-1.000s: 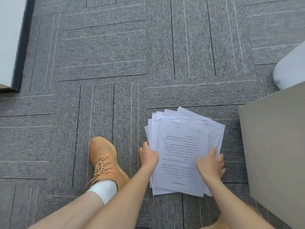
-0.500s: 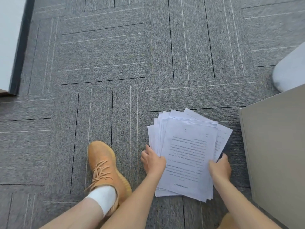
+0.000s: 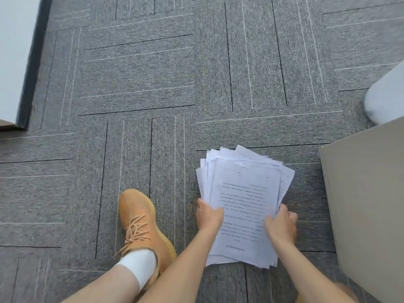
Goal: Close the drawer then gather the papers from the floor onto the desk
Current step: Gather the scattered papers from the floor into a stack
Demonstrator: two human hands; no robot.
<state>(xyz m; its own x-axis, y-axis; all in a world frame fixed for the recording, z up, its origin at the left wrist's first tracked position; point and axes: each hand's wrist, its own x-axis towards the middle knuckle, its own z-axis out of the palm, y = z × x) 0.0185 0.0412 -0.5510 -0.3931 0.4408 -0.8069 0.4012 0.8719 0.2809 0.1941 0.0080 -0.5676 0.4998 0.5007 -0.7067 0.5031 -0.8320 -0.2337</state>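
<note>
A loose stack of printed white papers lies fanned on the grey carpet, low and right of centre. My left hand grips the stack's left edge, thumb on top. My right hand holds the right edge, fingers curled under the sheets. Whether the stack is lifted off the carpet I cannot tell. Neither a drawer front nor the desk top is visible.
A beige cabinet side stands right of the papers. A pale rounded object sits behind it. My foot in an orange shoe rests left of the stack. A white panel with a dark edge stands far left.
The fanned sheets have been squeezed into a narrower stack. My right hand went from flat on top to gripping the right edge; my left hand closed on the left edge.
</note>
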